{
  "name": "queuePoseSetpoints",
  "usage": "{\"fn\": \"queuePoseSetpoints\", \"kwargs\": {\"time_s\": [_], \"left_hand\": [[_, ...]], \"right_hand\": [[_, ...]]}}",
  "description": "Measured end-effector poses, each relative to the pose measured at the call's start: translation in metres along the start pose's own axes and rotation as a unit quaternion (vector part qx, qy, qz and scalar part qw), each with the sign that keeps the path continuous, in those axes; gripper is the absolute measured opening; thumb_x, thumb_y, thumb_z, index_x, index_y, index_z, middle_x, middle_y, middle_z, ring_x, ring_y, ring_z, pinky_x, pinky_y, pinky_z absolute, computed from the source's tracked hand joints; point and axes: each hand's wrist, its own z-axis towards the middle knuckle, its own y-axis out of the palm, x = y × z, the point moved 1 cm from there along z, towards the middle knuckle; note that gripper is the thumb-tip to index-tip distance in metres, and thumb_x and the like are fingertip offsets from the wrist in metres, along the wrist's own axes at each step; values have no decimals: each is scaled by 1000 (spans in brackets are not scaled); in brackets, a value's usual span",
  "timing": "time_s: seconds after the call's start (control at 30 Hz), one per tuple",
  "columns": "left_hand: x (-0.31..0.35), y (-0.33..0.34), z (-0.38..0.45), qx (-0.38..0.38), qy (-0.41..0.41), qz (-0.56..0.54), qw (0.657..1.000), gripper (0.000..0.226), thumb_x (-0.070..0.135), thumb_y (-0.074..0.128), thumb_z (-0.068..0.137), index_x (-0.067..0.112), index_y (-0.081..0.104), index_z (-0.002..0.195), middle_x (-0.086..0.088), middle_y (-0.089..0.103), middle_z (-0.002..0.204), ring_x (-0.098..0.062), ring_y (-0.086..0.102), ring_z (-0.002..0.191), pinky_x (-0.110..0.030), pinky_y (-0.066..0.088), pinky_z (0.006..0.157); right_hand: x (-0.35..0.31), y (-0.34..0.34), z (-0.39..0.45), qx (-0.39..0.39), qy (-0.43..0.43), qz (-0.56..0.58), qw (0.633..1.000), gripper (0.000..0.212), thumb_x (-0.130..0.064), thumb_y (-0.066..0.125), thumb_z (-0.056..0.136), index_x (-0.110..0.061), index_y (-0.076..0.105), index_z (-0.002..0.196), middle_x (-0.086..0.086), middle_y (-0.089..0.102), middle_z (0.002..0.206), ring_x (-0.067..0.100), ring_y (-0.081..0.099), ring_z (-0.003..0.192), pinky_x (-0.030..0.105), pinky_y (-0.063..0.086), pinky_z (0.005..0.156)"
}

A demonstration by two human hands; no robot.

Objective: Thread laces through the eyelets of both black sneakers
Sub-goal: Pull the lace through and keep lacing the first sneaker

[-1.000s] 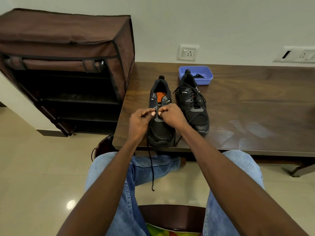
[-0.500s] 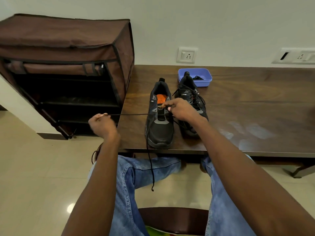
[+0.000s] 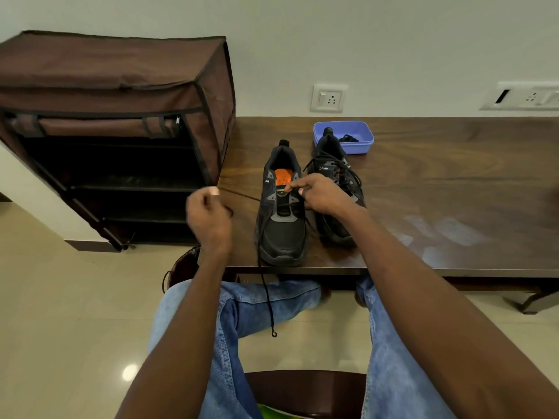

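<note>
Left hand [image 3: 208, 216] pinched the thin black lace [image 3: 242, 195]; right hand [image 3: 322, 195] pinched the black mesh sneaker's [image 3: 282, 225] eyelet edge beside it.

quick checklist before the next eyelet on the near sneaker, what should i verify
1. Lace held by left hand: ok, pinched and drawn out to the side.
2. Near sneaker steadied: ok, right hand pinches at its eyelets.
3. Lace taut, no slack: ok, the stretch to the shoe runs straight.
4. Other lace end free: ok, hangs off the table edge.
5. Which eyelet is next: cannot tell, fingers cover them.
6. Far sneaker laced: ok, laces cross it.
</note>
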Motion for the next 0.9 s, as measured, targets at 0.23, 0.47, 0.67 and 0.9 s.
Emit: {"fn": "queuePoseSetpoints", "kwargs": {"time_s": [0.23, 0.47, 0.67, 0.9], "left_hand": [[-19, -14, 20, 85, -117, -10, 989, 34, 9, 57, 97, 9, 57, 131, -6, 55, 128, -15, 53, 120, -13, 40, 93], [-6, 23, -26, -288, 205, 111, 929, 11, 10, 62, 95, 11, 68, 105, 5, 59, 105, -17, 54, 108, -37, 46, 96], [-7, 3, 0, -6, 4, -6, 1000, 19, 7, 51, 99, 5, 58, 116, -7, 57, 112, -15, 56, 99, -17, 48, 83], [-13, -4, 7, 36, 16, 37, 999, 30, 8, 57, 96, 5, 56, 126, -14, 51, 132, -23, 49, 123, -24, 44, 101]], "right_hand": [[-2, 0, -4, -1, -3, 9, 1000, 36, 0, 42, 103, -15, 74, 110, -5, 65, 106, 0, 55, 83, 14, 44, 76], [-3, 8, -3, 32, -12, -28, 999, 22, -15, 55, 101, -19, 76, 107, -7, 68, 109, 14, 62, 100, 26, 47, 83], [-3, 9, -1, 45, -26, -58, 997, 17, -20, 59, 99, -20, 76, 105, -7, 66, 104, 13, 59, 103, 27, 44, 86], [-4, 10, -3, 45, -23, -56, 997, 18, -19, 59, 99, -20, 75, 107, -3, 69, 119, 16, 59, 111, 30, 45, 95]]}}
